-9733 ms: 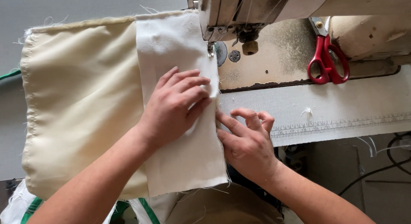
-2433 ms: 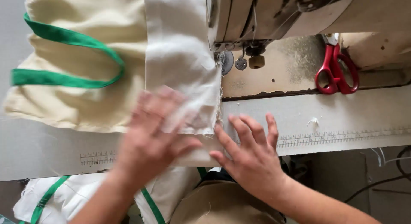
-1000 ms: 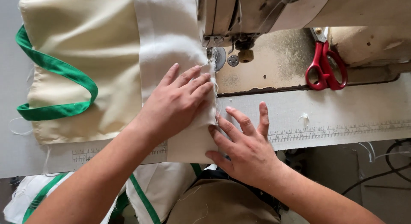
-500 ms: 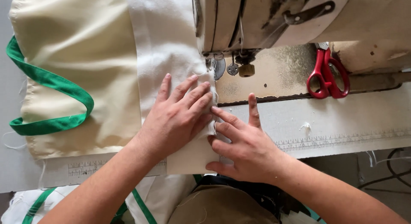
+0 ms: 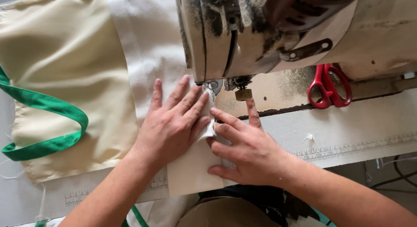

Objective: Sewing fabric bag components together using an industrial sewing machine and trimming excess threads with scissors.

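Right under the sewing machine head (image 5: 243,31), a strip of white fabric (image 5: 150,57) runs from the top edge of the view down to the near edge of the table (image 5: 369,123), lying over a cream fabric panel (image 5: 65,79). The left hand (image 5: 171,127) lies flat on the white strip with its fingers spread and pressed down, fingertips just short of the presser foot (image 5: 213,86). The right hand (image 5: 247,149) rests beside it, also flat, with fingers fanned; its index finger points toward the needle area, and its lower fingers meet a small raised fold of the white cloth (image 5: 210,129) between the two hands. Whether either hand pinches that fold cannot be told, since the fingers cover its base.

The needle itself is hard to make out: the machine's bulky grey head hides most of it, and only a small brass-coloured knob (image 5: 243,94) and bits of metal show beneath. A green strap (image 5: 52,123) loops across the cream panel at left, its ends cut off by the edge of the view. Red-handled scissors (image 5: 329,86) lie on the machine bed to the right, their blades hidden under the head. A printed ruler strip (image 5: 347,146) runs along the table's front edge, partly covered by the fabric and hands.
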